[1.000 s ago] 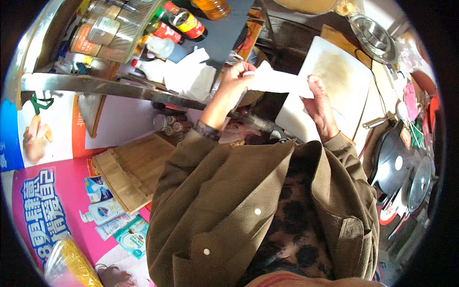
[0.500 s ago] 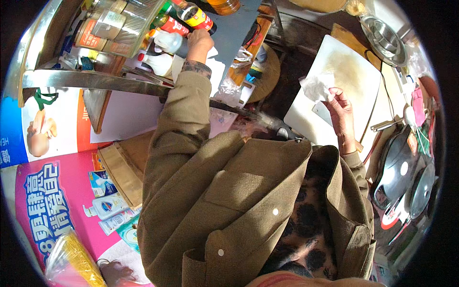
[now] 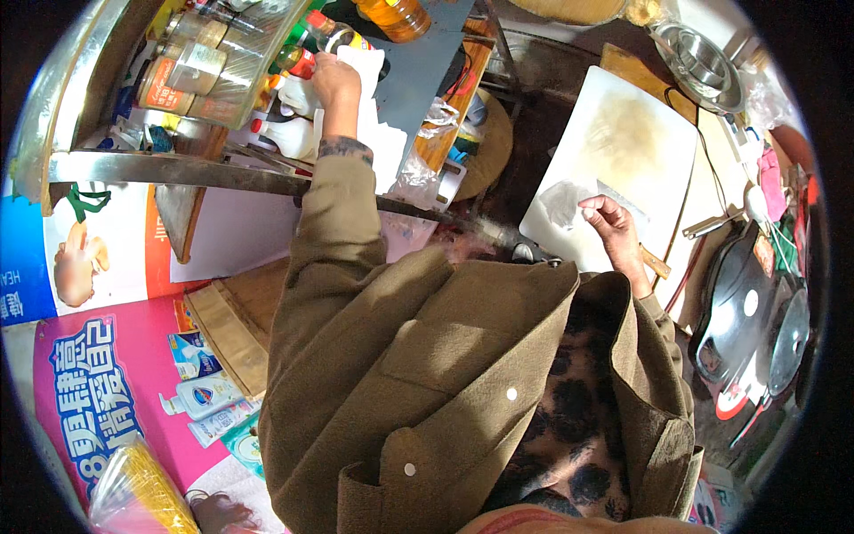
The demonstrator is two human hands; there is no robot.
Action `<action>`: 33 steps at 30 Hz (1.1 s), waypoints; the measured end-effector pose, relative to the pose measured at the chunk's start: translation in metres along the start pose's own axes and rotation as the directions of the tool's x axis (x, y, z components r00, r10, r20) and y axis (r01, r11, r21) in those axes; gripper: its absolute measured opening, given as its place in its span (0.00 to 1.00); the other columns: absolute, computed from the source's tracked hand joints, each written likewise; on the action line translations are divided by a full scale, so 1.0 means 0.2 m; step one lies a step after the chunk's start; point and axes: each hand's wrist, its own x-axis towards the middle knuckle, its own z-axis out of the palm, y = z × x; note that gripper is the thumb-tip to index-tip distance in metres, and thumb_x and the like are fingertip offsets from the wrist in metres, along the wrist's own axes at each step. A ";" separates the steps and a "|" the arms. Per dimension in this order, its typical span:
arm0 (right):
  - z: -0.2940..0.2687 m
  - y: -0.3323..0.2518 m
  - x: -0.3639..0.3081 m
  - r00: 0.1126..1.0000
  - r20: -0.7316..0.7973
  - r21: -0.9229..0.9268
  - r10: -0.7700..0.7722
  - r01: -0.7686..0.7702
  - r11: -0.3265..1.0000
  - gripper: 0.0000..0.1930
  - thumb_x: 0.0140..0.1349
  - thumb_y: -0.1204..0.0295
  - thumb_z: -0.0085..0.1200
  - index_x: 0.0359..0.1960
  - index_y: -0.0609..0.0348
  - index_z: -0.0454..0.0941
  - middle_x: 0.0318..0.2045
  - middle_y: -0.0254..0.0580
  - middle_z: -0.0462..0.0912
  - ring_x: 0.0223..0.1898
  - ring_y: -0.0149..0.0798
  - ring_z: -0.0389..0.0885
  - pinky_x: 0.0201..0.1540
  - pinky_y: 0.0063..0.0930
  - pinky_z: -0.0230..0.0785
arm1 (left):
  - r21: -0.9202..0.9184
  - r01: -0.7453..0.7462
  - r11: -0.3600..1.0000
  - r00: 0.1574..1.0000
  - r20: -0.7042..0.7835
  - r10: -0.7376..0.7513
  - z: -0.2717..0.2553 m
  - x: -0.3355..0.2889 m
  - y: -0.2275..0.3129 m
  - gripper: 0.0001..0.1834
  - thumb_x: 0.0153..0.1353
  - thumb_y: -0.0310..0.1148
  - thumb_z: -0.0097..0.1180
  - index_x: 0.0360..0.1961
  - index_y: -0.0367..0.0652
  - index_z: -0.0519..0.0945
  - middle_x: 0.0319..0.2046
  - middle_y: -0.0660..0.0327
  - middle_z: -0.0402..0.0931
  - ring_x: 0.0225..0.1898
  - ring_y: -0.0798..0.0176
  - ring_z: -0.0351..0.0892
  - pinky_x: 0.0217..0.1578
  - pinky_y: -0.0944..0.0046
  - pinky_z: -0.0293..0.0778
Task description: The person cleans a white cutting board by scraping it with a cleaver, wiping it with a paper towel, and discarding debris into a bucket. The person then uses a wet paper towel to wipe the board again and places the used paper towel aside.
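My left hand (image 3: 338, 82) reaches over the shelf at the upper left, fingers closed, with a white paper sheet (image 3: 363, 64) against its thumb side. The exact grip is partly hidden. Small bottles stand close to it: a red-capped dark bottle (image 3: 327, 30) and a white bottle with a red cap (image 3: 286, 135). My right hand (image 3: 614, 230) pinches a thin, translucent, crumpled sheet (image 3: 562, 205) above the white cutting board (image 3: 614, 111). Beneath that hand lies a cleaver, its blade (image 3: 625, 198) partly covered and its wooden handle (image 3: 656, 263) showing by the wrist.
Seasoning jars (image 3: 169, 86) fill a clear rack at the upper left. A bottle of orange liquid (image 3: 396, 18) stands at the shelf's far end. Metal bowls (image 3: 703, 62) sit beyond the board. Dark pans (image 3: 738, 307) are at the right. A metal rail (image 3: 205, 172) edges the shelf.
My left hand has moved left off the yellow-labelled bottle, and white paper now rises beside it. My right hand has come lower and left, bringing the translucent sheet down near the board.
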 end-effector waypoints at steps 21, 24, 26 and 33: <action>-0.49 -0.08 -0.16 0.838 -0.442 -0.309 -0.318 0.191 0.932 0.11 0.74 0.81 0.40 0.41 0.59 0.78 0.36 0.31 0.77 0.35 0.24 0.73 0.41 0.19 0.69 | -0.867 0.308 0.392 0.570 0.498 0.654 -0.02 -1.12 0.92 0.09 0.71 0.27 0.51 0.49 0.36 0.69 0.39 0.61 0.76 0.35 0.71 0.77 0.33 0.68 0.74; -0.52 -0.05 -0.26 0.735 -0.609 -0.398 -0.298 0.042 0.916 0.11 0.72 0.82 0.43 0.42 0.58 0.80 0.40 0.26 0.78 0.41 0.22 0.72 0.46 0.18 0.68 | -0.693 0.667 0.275 0.347 0.615 0.708 0.08 -1.35 1.04 0.14 0.74 0.33 0.48 0.56 0.38 0.72 0.42 0.63 0.78 0.40 0.72 0.77 0.37 0.70 0.78; -0.51 -0.06 -0.33 0.662 -0.633 -0.490 -0.401 0.058 0.870 0.12 0.71 0.83 0.45 0.47 0.58 0.80 0.42 0.27 0.79 0.41 0.23 0.74 0.49 0.19 0.69 | -0.468 0.854 0.225 0.166 0.657 0.736 0.15 -1.48 1.07 0.19 0.75 0.34 0.46 0.64 0.41 0.69 0.52 0.58 0.77 0.48 0.65 0.79 0.49 0.60 0.80; -0.31 0.04 -0.38 0.687 -0.664 -0.219 -0.295 0.198 0.955 0.13 0.67 0.86 0.46 0.47 0.59 0.80 0.46 0.33 0.80 0.48 0.28 0.78 0.53 0.24 0.72 | -0.120 0.775 0.621 -0.110 0.941 0.319 0.51 -1.86 1.00 0.16 0.76 0.33 0.44 0.59 0.38 0.71 0.53 0.56 0.77 0.49 0.62 0.81 0.50 0.57 0.81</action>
